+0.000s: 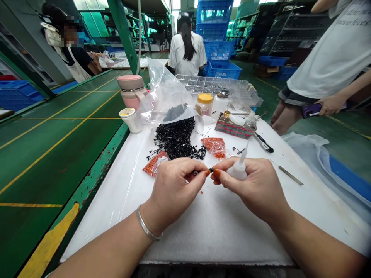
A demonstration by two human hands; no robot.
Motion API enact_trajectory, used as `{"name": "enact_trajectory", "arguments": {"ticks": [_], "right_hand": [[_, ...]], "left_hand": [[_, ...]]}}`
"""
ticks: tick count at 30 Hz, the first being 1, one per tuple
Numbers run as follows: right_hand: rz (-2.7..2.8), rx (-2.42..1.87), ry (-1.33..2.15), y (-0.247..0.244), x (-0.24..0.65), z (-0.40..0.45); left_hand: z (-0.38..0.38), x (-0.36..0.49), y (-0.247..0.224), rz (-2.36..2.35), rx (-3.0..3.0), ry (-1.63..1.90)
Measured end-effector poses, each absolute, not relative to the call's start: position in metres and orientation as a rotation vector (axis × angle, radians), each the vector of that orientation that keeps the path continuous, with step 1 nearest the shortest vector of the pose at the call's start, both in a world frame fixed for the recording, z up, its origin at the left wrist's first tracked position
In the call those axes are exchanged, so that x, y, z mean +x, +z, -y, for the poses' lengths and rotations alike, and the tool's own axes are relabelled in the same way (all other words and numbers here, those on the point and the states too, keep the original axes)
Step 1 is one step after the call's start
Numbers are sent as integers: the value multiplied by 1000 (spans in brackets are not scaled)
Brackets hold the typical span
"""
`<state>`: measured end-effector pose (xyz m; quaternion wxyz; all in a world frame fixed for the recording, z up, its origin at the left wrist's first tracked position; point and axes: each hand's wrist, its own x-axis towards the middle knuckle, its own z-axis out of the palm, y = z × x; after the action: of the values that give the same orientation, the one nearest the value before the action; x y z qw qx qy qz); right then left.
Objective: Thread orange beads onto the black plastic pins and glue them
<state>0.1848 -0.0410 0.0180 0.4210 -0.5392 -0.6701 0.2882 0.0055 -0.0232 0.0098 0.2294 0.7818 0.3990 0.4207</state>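
Note:
My left hand is closed, thumb and forefinger pinching a small black part. A tiny ring-like piece shows between its curled fingers. The fingertips of my right hand meet the same black part from the other side. Tucked in that right hand is a white squeeze bottle with a thin nozzle pointing up. Just beyond the hands lies a heap of black thin-stemmed parts, spilling from a clear plastic bag. Small bags of orange pieces lie left and right of it.
Behind the heap stand a pink mug, a white tub, a yellow-lidded jar and a patterned box. A cutter knife and a metal strip lie right. A green conveyor runs left; a person stands right.

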Motion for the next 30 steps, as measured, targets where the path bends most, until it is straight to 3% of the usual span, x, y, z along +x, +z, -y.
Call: {"name": "enact_trajectory", "arguments": {"ticks": [18,30], "right_hand": [[1840,-1343,499,17,189,46],[1769,-1436,489,18,182,47]], "left_hand": [[18,7,18,-1159,1632,882],[18,7,17,-1123,1592,860]]}}
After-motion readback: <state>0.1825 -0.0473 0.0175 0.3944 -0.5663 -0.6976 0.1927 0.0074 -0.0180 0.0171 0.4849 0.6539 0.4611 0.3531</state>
